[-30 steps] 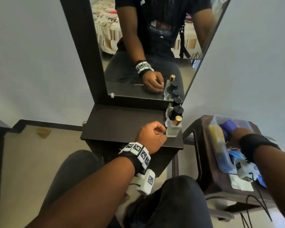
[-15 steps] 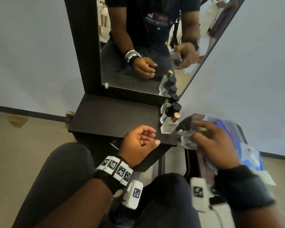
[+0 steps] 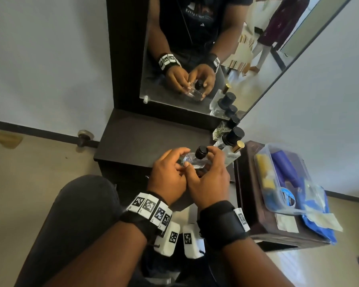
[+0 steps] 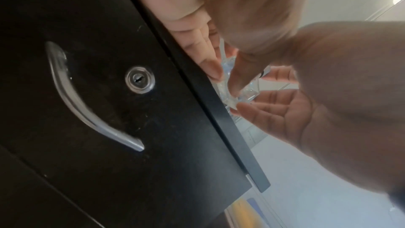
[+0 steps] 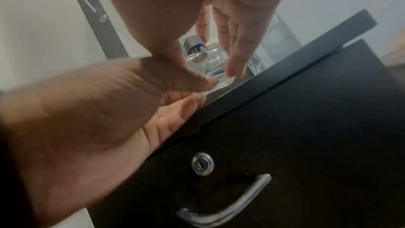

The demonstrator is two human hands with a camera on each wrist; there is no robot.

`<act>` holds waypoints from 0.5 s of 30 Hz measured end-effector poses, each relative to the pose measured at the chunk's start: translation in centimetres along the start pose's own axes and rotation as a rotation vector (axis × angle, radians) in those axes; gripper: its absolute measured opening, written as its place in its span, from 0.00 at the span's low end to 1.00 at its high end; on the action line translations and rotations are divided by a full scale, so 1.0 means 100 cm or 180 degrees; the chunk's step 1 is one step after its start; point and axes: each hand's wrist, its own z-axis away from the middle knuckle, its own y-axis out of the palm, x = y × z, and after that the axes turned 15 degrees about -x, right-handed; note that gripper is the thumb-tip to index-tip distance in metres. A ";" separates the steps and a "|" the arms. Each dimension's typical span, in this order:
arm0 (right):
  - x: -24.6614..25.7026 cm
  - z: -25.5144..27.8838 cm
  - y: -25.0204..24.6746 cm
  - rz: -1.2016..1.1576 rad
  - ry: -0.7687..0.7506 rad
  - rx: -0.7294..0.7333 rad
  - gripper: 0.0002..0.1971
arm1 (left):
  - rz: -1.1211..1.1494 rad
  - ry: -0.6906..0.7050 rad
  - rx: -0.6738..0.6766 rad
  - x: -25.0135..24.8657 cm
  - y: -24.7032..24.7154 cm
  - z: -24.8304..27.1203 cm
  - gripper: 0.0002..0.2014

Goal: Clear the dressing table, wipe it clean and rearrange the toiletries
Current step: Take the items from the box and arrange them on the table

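Note:
A clear glass perfume bottle (image 3: 193,160) with a black cap (image 3: 201,152) is over the front right part of the dark dressing table (image 3: 145,139). My left hand (image 3: 170,172) and my right hand (image 3: 209,177) both hold it, fingers curled round its sides. The left wrist view shows the glass bottle (image 4: 228,82) between fingertips. The right wrist view shows the bottle (image 5: 210,60) and its cap (image 5: 194,44) above the table's front edge. Three other bottles (image 3: 228,139) stand in a row along the table's right edge by the mirror (image 3: 216,48).
A brown stool (image 3: 249,193) at the right carries a clear plastic tub (image 3: 286,179) with yellow and blue items, plus blue packets. The drawer front below the table top has a lock (image 4: 140,80) and a metal handle (image 4: 87,103). My knees are below the table.
My right hand brought the clear bottle from the stool side to the table front. My left hand, which was loosely curled by the table edge, closed on the bottle too.

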 end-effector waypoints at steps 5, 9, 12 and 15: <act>-0.003 -0.004 -0.001 0.0103 -0.0060 0.0022 0.33 | -0.0131 0.0077 -0.0133 -0.002 0.002 0.001 0.25; -0.006 -0.008 -0.009 0.0418 -0.0236 0.0126 0.31 | -0.0072 0.0016 -0.0190 -0.003 0.002 -0.001 0.22; -0.004 -0.008 -0.013 0.0615 -0.0412 0.0148 0.31 | -0.0198 -0.0002 -0.0169 -0.003 0.000 -0.004 0.20; -0.005 -0.008 -0.017 0.0834 -0.0726 0.0325 0.30 | -0.0264 -0.0070 -0.0033 0.000 0.001 -0.005 0.20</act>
